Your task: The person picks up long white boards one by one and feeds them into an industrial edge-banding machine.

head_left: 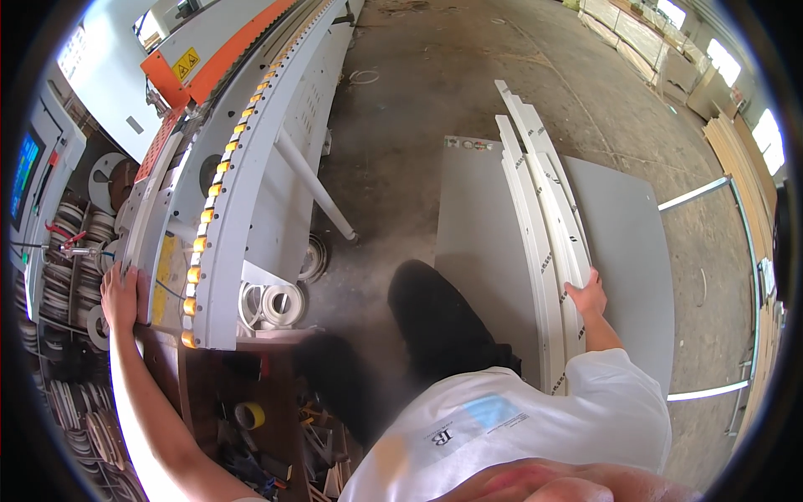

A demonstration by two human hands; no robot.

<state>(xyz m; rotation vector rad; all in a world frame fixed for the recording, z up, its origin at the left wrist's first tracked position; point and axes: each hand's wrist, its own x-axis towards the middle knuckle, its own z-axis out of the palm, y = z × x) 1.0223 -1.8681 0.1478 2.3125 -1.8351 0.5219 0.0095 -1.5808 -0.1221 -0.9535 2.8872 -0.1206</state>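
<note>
My left hand (120,294) rests at the left side of a long white and orange machine (259,159), near its front end. Its fingers are stretched out along the metal edge and hold nothing. To my right, several long, narrow white panel strips (545,213) with dark print lie in a stack on a large grey board (623,234). My right hand (588,297) grips the outer edge of these strips, its thumb lying over the top and its fingers partly hidden at the side.
Yellow rollers (207,216) line the machine's edge. Edge-band coils (283,304) lie beneath it, with more on a rack (74,268) at far left. An open cabinet with tools and yellow tape (249,415) stands below. A metal frame (698,193) and stacked boards (728,142) are at right.
</note>
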